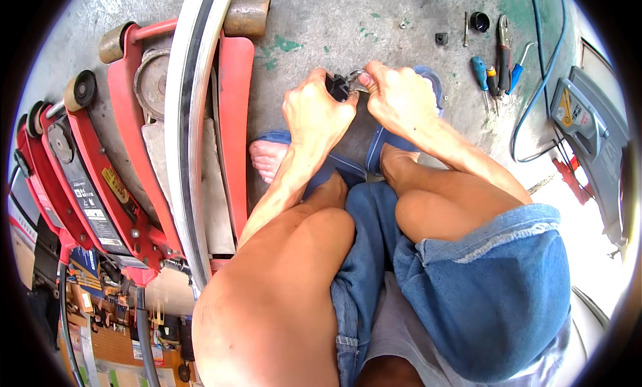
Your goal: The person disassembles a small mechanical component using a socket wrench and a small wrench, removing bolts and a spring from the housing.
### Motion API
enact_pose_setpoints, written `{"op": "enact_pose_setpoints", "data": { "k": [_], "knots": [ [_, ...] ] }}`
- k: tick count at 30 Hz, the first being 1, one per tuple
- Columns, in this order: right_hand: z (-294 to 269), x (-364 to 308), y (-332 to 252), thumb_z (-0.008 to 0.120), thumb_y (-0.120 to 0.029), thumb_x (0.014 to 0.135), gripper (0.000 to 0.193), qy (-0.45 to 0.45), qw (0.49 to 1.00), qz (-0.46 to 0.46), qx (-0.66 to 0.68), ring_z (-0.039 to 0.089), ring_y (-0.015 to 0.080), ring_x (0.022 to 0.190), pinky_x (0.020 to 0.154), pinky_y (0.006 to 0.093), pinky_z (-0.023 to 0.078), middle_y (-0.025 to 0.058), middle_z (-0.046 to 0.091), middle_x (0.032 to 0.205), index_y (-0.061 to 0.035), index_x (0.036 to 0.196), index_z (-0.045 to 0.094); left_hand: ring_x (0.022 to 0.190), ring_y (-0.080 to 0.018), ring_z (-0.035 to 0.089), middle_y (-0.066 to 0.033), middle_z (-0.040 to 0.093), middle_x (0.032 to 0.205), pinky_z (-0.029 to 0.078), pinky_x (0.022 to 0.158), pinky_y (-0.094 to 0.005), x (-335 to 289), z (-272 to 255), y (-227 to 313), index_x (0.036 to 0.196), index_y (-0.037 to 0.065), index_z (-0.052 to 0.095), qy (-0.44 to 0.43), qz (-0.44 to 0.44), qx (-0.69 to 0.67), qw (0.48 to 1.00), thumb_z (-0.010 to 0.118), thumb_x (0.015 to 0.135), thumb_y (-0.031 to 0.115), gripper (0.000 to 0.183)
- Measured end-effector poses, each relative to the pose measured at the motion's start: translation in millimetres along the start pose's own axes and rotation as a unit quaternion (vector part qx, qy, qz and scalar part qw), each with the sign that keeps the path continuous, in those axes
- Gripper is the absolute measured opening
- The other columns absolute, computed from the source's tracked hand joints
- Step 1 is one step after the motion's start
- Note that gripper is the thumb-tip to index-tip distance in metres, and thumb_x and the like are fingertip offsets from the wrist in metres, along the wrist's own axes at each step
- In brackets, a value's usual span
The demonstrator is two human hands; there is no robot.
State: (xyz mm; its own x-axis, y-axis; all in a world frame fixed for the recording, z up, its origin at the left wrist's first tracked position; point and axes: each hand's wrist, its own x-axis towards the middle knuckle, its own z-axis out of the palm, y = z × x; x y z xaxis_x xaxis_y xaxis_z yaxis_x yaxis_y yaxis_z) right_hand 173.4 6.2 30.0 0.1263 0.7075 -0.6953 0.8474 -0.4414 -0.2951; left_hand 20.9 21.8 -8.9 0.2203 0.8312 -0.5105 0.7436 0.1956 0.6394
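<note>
Over the concrete floor, between my feet, my two hands are close together. My left hand (314, 109) is closed around a small black part (338, 87), with its thumb and fingers at the part's sides. Next to it my right hand (401, 99) pinches a small shiny metal piece (357, 79) that meets the black part's right side. The metal piece is partly hidden by my fingers, so I cannot tell its exact kind or whether it is fixed to the black part.
Red floor jacks (235, 133) stand at the left, with a curved silver trim strip (189, 99) in front. At the right lie a blue-handled screwdriver (479, 72), pliers (503, 52), a hooked pick (516, 76), a bolt (466, 29), a black cap (479, 22) and a blue hose (550, 66).
</note>
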Motion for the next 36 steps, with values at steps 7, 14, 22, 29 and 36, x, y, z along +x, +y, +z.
{"op": "enact_pose_setpoints", "data": {
  "k": [7, 14, 22, 29, 36],
  "knots": [
    [6, 1, 7, 0.059, -0.025, 0.096, 0.018, 0.032, 0.999, -0.016, -0.017, 0.069, 0.0486, 0.077, 0.069, 0.0567, 0.054, 0.0264, 0.070, 0.079, -0.0118, 0.102, 0.071, 0.078, -0.0441, 0.072, -0.0259, 0.072, 0.083, 0.058, 0.074, -0.0490, 1, 8, 0, 0.086, -0.002, 0.070, 0.003, 0.005, 0.002, 1.000, 0.083, 0.070, 0.028, 0.037],
    [-4, 1, -3, 0.059, -0.023, 0.094, 0.018, 0.010, 1.000, 0.001, -0.015, 0.069, 0.0475, 0.076, 0.068, 0.0577, 0.054, 0.0254, 0.070, 0.079, -0.0122, 0.101, 0.071, 0.079, -0.0436, 0.072, -0.0264, 0.072, 0.082, 0.057, 0.074, -0.0493, 2, 3, 0, 0.087, -0.003, 0.070, 0.017, 0.004, -0.006, 1.000, 0.083, 0.069, 0.026, 0.037],
    [9, 5, 0, 0.060, -0.020, 0.092, 0.016, 0.052, 0.998, -0.023, -0.017, 0.069, 0.0467, 0.072, 0.067, 0.0572, 0.055, 0.0252, 0.069, 0.074, -0.0097, 0.097, 0.072, 0.077, -0.0443, 0.072, -0.0261, 0.071, 0.077, 0.057, 0.071, -0.0498, 3, 0, -1, 0.088, -0.002, 0.070, 0.020, 0.009, -0.012, 1.000, 0.084, 0.070, 0.025, 0.036],
    [1, -4, -5, 0.067, -0.024, 0.088, 0.024, 0.049, 0.998, -0.029, -0.016, 0.071, 0.0454, 0.067, 0.061, 0.0566, 0.055, 0.0275, 0.067, 0.068, 0.0002, 0.089, 0.069, 0.076, -0.0441, 0.072, -0.0259, 0.071, 0.076, 0.058, 0.072, -0.0497, -3, 2, 3, 0.086, -0.003, 0.070, 0.030, 0.004, -0.029, 0.999, 0.083, 0.074, 0.030, 0.037],
    [-4, 22, 11, 0.059, -0.027, 0.097, 0.028, 0.041, 0.993, -0.114, -0.012, 0.070, 0.0475, 0.078, 0.069, 0.0576, 0.055, 0.0280, 0.069, 0.080, -0.0008, 0.094, 0.069, 0.085, -0.0491, 0.071, -0.0314, 0.070, 0.082, 0.056, 0.080, -0.0539, 4, -6, 1, 0.093, -0.004, 0.068, -0.039, -0.002, 0.035, 0.999, 0.080, 0.075, 0.030, 0.040]
  ]
}}
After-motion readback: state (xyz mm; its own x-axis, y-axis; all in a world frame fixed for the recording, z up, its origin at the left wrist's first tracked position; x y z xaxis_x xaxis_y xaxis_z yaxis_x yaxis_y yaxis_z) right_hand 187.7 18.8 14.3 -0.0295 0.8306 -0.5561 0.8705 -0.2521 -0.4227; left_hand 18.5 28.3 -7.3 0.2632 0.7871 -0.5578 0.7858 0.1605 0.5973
